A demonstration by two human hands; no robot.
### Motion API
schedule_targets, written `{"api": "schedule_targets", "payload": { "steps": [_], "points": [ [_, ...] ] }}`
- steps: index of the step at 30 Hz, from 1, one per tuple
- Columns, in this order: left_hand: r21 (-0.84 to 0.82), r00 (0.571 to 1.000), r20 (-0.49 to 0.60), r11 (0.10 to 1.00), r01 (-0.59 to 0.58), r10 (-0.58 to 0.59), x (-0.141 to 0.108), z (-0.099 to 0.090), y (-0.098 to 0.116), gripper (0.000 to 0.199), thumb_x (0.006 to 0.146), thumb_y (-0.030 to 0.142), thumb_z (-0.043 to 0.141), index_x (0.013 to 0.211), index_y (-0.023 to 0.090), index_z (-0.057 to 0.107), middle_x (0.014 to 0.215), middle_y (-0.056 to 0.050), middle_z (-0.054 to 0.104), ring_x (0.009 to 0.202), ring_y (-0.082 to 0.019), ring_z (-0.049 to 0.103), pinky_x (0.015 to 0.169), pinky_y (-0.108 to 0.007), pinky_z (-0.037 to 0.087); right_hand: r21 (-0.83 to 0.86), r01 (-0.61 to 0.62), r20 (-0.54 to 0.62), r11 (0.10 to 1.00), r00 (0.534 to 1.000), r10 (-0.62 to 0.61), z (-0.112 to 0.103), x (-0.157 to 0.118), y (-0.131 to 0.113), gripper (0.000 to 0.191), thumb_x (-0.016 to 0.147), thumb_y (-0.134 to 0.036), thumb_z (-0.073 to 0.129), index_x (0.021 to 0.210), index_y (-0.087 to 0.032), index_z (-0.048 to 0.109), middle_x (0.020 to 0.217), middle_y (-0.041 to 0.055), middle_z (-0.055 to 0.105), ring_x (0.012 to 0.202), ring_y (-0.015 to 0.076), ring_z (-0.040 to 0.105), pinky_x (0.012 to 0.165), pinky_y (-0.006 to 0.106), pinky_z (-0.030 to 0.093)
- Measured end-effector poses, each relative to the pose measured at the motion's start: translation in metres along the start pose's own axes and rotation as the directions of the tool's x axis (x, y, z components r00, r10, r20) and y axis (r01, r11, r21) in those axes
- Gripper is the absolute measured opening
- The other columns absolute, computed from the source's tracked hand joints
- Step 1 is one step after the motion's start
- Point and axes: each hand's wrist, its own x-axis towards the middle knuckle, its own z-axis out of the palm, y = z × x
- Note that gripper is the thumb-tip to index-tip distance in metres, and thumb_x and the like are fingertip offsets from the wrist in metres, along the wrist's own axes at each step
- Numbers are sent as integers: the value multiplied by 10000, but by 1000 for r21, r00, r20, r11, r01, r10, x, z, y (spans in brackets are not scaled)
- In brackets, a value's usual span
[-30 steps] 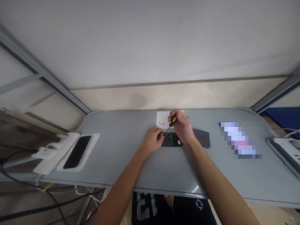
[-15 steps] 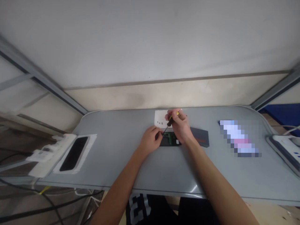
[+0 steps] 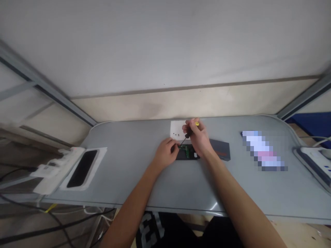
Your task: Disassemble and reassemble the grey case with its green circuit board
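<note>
A black device with an exposed green circuit board (image 3: 187,151) lies on the grey table. My right hand (image 3: 197,135) is wrapped round a black and yellow screwdriver (image 3: 189,132), whose shaft slants down left to the board's upper left part. At the device's left end rests my left hand (image 3: 167,150), thumb and fingers pressed together on its edge. Whether the tip meets a screw is too small to tell. Several small dark screws lie on a white paper (image 3: 177,126) behind the device. A dark grey flat panel (image 3: 220,150) sits to its right.
At the left are a black phone (image 3: 82,168) on a white sheet and a white power strip (image 3: 49,182) with plugs and cables. To the right lies a blurred-out lit screen (image 3: 263,151), with a white and dark device (image 3: 312,162) at the table's right edge.
The screwdriver's yellow handle end has turned and tilted slightly within my right hand's fingers. My left hand keeps its place on the device.
</note>
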Motion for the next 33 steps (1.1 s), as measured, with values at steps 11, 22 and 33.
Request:
{"api": "schedule_targets", "payload": {
  "steps": [11,22,33],
  "points": [
    [13,1000,0,1000,7,-7,1,-1,1,188,937,97,524,941,201,681,946,-52,693,938,-218,665,893,-376,532,247,-102,-15,964,994,109,1,0,-6,379,872,-621,690,965,-258,635,756,-20,539,641,125,517,594,287,424],
    [4,1000,5,1000,3,-3,1,0,-1,180,942,104,526,938,202,677,933,-48,685,934,-216,656,885,-373,526,267,-55,6,962,998,55,2,-2,-4,429,936,-680,573,927,-251,582,629,-57,397,540,113,381,529,283,348],
    [14,1000,8,1000,2,-3,0,-1,0,199,952,114,525,962,209,700,961,-52,697,948,-212,663,893,-368,533,211,-1,-44,978,999,11,5,-4,2,407,870,-569,743,849,-261,479,606,-88,398,502,95,375,504,255,335]
  ]
}}
